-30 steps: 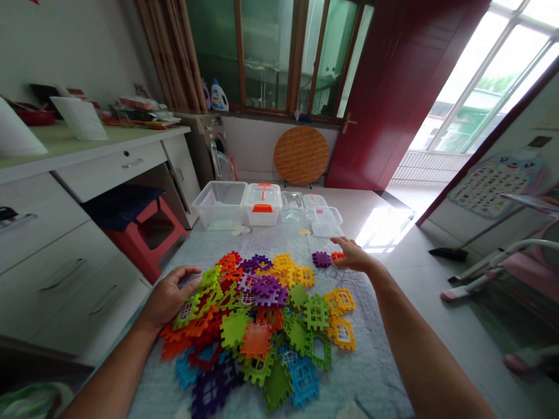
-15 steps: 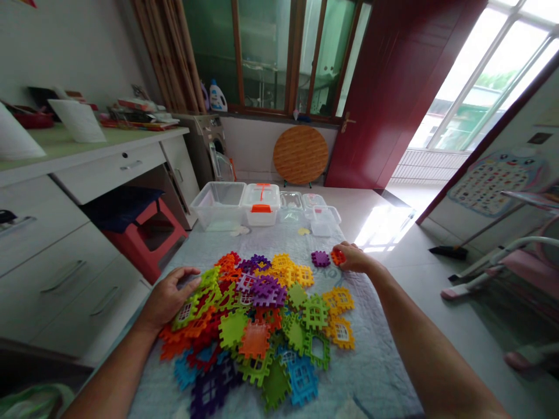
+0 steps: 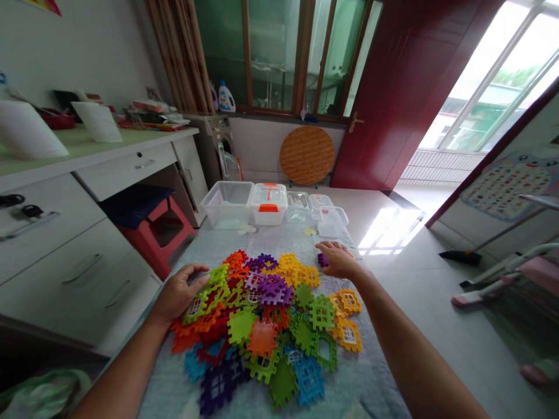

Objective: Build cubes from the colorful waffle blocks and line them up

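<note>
Plastic waffle tiles (image 3: pixel 262 314) in green, orange, purple, blue and yellow lie in one loose heap on a quilted mat (image 3: pixel 209 240), with no sorted groups showing. At the heap's left edge, the left hand (image 3: pixel 177 294) rests with its fingers (image 3: pixel 192 270) spread and released beside a green tile (image 3: pixel 213 291). At its far right edge, the right hand (image 3: pixel 336 260) curls over a small purple tile (image 3: pixel 323 260), apparently without a firm grip, though the fingers partly hide it. Clear plastic storage boxes (image 3: pixel 227 203) stand in a row beyond the heap.
</note>
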Demonstrator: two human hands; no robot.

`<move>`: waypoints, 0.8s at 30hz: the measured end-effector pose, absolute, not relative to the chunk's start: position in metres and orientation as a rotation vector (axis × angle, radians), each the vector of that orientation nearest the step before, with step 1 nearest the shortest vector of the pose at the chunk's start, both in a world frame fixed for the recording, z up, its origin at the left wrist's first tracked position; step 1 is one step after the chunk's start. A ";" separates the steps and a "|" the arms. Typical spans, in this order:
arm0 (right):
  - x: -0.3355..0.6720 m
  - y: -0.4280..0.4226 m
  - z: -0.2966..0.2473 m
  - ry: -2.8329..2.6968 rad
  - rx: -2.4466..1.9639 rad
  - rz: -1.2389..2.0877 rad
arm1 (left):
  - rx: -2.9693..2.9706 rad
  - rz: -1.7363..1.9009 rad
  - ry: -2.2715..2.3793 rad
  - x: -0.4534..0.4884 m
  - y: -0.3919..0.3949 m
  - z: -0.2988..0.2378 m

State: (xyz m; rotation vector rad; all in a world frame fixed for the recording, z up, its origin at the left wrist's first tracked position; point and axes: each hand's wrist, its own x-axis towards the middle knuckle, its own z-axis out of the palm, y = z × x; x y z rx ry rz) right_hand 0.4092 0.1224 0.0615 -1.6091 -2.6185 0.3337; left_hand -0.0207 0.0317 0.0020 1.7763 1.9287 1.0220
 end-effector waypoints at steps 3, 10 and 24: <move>0.381 0.116 0.066 -2.647 -1.357 0.558 | 1.770 1.017 1.923 -0.021 0.032 0.002; 0.325 0.104 0.051 -2.549 -1.530 0.565 | 1.755 1.016 1.899 -0.017 0.029 0.008; 0.327 0.098 0.044 -2.394 -1.502 0.471 | 1.756 1.062 1.821 -0.015 0.027 0.012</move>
